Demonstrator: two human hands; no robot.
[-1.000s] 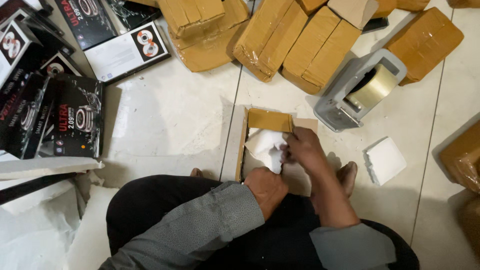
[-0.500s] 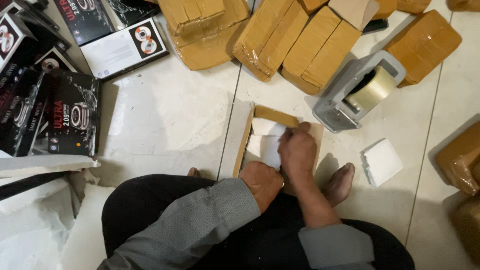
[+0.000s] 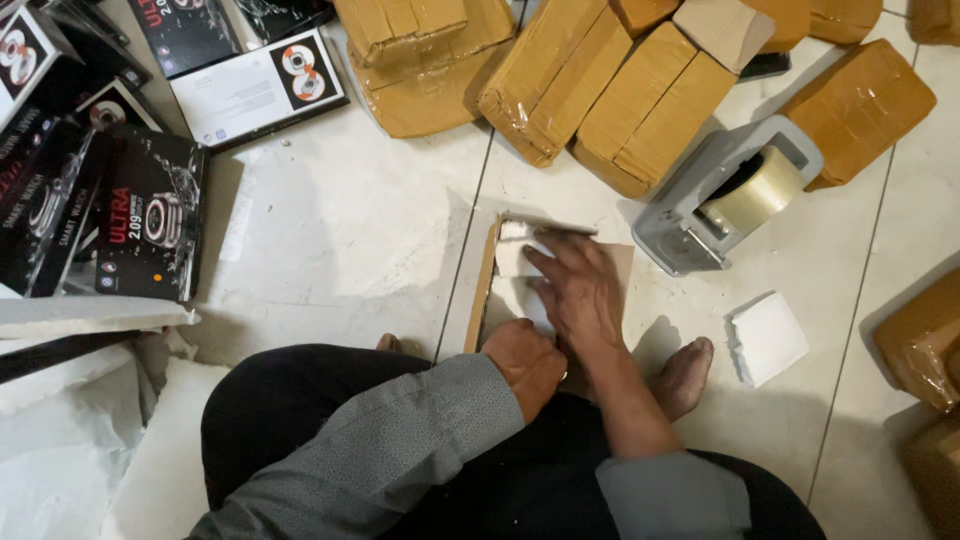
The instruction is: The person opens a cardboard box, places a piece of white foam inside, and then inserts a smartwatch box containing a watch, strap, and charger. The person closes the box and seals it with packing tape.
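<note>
A small open brown cardboard box (image 3: pixel 485 290) lies on the tiled floor between my knees, with white padding (image 3: pixel 515 258) inside. My right hand (image 3: pixel 580 290) lies flat on the padding, fingers spread and reaching into the far corner of the box. My left hand (image 3: pixel 525 362) is curled at the box's near edge, touching it; what its fingers hold is hidden. My bare foot (image 3: pixel 685 375) rests just right of the box.
A grey tape dispenser (image 3: pixel 730 195) with a brown roll stands to the right. A white foam square (image 3: pixel 765 338) lies near my foot. Several taped brown parcels (image 3: pixel 600 90) fill the back and right edge. Black and white product boxes (image 3: pixel 150 210) stack at left.
My right hand has pushed the white padding down from a loose bundle to flat in the box, fingers now spread over it. The left hand stays at the near edge.
</note>
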